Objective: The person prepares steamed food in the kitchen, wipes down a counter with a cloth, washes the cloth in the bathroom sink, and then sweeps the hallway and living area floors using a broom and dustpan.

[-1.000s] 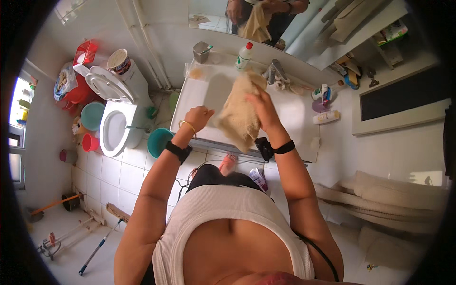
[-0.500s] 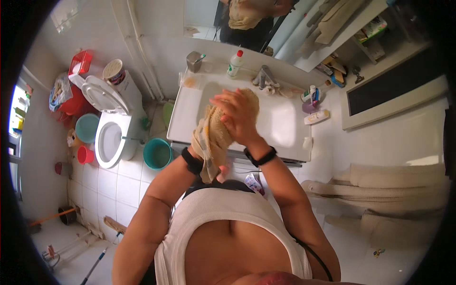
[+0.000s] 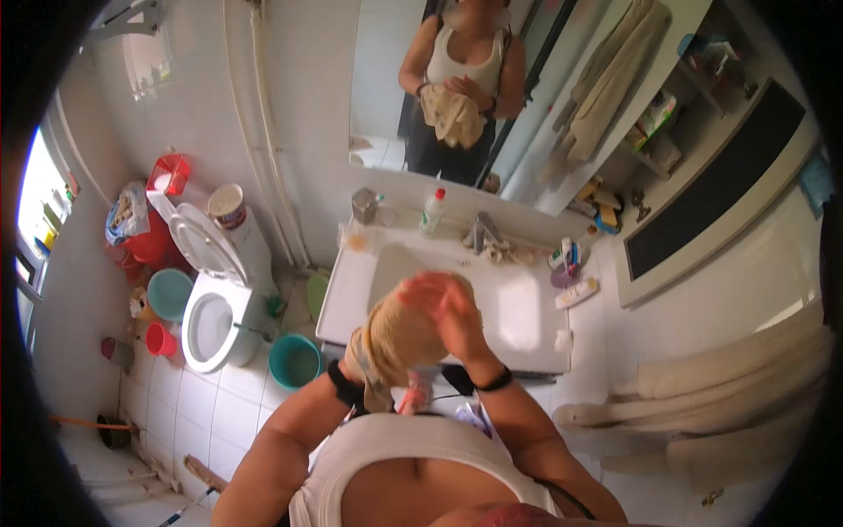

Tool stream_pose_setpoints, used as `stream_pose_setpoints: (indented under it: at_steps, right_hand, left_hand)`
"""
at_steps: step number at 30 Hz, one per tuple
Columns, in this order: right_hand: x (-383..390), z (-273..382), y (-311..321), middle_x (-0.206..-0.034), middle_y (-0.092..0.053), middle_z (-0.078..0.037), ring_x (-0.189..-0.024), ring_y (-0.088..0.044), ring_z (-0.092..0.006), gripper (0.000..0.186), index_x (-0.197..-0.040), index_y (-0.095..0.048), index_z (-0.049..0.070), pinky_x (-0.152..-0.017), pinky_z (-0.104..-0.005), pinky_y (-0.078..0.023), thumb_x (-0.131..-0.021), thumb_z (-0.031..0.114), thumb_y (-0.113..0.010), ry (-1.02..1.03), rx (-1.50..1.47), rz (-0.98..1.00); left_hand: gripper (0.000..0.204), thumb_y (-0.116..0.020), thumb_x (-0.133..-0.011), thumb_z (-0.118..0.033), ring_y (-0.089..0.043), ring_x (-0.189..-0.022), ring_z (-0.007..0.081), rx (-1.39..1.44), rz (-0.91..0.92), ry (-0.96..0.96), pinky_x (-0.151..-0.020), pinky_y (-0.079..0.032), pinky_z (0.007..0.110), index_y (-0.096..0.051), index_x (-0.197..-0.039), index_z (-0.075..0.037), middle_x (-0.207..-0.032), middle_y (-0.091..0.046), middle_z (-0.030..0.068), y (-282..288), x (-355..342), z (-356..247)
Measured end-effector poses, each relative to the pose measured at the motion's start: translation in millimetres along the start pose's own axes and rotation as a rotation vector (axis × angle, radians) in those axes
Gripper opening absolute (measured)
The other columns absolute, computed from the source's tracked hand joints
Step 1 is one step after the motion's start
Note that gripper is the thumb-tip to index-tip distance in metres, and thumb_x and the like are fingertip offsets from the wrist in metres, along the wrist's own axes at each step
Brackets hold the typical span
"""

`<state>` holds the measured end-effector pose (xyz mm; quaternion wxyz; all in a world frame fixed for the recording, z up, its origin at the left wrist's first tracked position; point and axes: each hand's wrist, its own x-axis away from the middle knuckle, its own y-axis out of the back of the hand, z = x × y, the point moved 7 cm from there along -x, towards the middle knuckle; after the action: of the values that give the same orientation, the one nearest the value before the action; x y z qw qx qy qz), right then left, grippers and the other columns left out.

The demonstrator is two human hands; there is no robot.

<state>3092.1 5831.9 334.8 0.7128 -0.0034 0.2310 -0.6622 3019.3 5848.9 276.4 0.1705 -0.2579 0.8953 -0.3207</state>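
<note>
A beige towel (image 3: 406,329) covers my left hand and hangs in folds past the wrist, in front of the washbasin. The fingers of that hand are hidden under the cloth; only my left forearm (image 3: 303,413) and its black wristband show. My right hand (image 3: 455,318) lies against the towel's right side, fingers stretched out and slightly blurred. The white washbasin (image 3: 527,347) is just beyond both hands. In the mirror (image 3: 378,97) the towel appears again, bunched between the two hands.
A grey cup (image 3: 364,205), a red-capped bottle (image 3: 433,211) and the tap (image 3: 485,233) line the basin's back. Toiletries (image 3: 566,262) stand at its right corner. Left are a teal bucket (image 3: 295,362), an open toilet (image 3: 211,327) and a red basin (image 3: 161,339). Towels (image 3: 720,386) hang right.
The view has tilted up, so more of the mirror shows. My right hand has shifted on the towel, fingers now spread along its top right. The towel still covers my left hand.
</note>
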Motion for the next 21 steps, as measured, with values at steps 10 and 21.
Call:
stream_pose_setpoints:
  at_steps: [10,21]
  right_hand:
    - [19,96,-25,-0.119,-0.035,-0.018,-0.116,-0.031,-0.0292,0.054,-0.125,-0.023,-0.003,-0.096,-0.0384,-0.025,-0.087,0.033,-0.039,0.442,0.067,-0.428]
    - [30,115,-37,-0.117,-0.037,-0.018,-0.113,-0.033,-0.0284,0.053,-0.122,-0.027,-0.004,-0.094,-0.0371,-0.027,-0.086,0.034,-0.039,0.535,0.070,-0.365]
  left_hand:
    - [0.041,-0.049,-0.082,-0.014,-0.040,-0.110,0.0154,-0.072,0.727,0.036,-0.097,-0.025,0.026,-0.037,-0.121,-0.005,-0.120,-0.042,0.0058,-91,23,-66]
    - [0.041,-0.049,-0.082,-0.014,-0.041,-0.108,0.0155,-0.139,1.130,-0.004,-0.096,-0.027,0.026,-0.037,-0.120,-0.005,-0.119,-0.043,0.0058,-146,36,-57]
